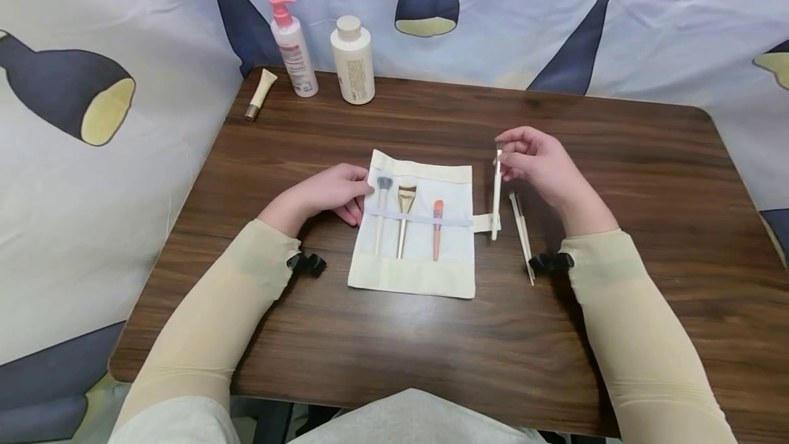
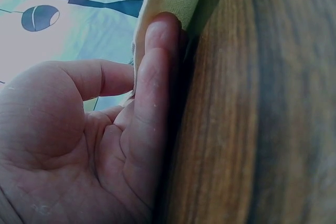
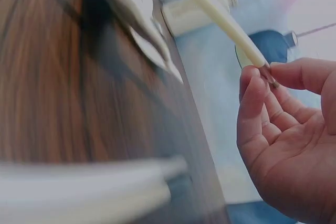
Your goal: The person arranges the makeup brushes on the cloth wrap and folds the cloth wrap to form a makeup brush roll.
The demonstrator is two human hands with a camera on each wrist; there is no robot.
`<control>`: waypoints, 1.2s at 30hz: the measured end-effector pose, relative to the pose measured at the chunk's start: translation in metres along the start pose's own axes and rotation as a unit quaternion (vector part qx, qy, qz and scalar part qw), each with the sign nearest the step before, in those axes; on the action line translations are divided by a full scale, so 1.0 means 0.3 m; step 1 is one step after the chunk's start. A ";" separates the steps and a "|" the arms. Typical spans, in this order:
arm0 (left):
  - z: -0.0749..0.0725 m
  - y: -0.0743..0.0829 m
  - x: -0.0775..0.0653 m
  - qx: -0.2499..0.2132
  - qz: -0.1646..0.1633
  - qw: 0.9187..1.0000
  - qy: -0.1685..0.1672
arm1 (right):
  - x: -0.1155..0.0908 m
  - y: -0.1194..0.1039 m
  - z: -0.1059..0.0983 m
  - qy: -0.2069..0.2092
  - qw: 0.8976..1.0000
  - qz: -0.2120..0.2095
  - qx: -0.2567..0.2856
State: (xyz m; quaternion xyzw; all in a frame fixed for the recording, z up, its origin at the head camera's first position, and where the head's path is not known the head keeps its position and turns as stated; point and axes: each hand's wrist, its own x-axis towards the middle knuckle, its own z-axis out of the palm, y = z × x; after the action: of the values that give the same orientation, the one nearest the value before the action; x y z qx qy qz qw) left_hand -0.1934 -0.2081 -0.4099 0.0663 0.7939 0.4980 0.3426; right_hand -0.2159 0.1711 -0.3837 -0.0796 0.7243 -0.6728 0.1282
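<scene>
A cream cloth brush roll (image 1: 411,279) lies unfolded on the table, and my left hand (image 1: 333,192) pinches its left edge. The left wrist view has the thumb (image 2: 113,80) on one side of the cloth and fingers on the other. Under the roll's elastic band sit a grey-bristled brush (image 1: 384,187), a flat gold brush (image 1: 403,204) and a small pink brush (image 1: 437,225). My right hand (image 1: 539,164) pinches a slim makeup brush (image 1: 496,201) by its bristle end, with the cream handle (image 3: 220,17) pointing down beside the roll's tab (image 1: 483,223).
Pale brushes (image 1: 521,235) lie on the table near the right wrist, blurred in the right wrist view. At the back left stand a pink-topped pump bottle (image 1: 296,57) and a white capped bottle (image 1: 353,64), with a small tube (image 1: 261,93) lying nearby. A printed curtain (image 1: 493,33) hangs behind.
</scene>
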 end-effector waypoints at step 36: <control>0.006 0.009 0.004 -0.005 -0.011 1.000 -0.002 | 0.106 0.042 0.099 0.032 0.987 0.021 -0.154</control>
State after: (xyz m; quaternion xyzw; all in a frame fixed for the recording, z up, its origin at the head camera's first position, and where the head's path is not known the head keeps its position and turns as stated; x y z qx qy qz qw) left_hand -0.1937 -0.2050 -0.4086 0.0568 0.7914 0.4983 0.3494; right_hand -0.2367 0.1346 -0.4007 -0.0617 0.8246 -0.5525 0.1046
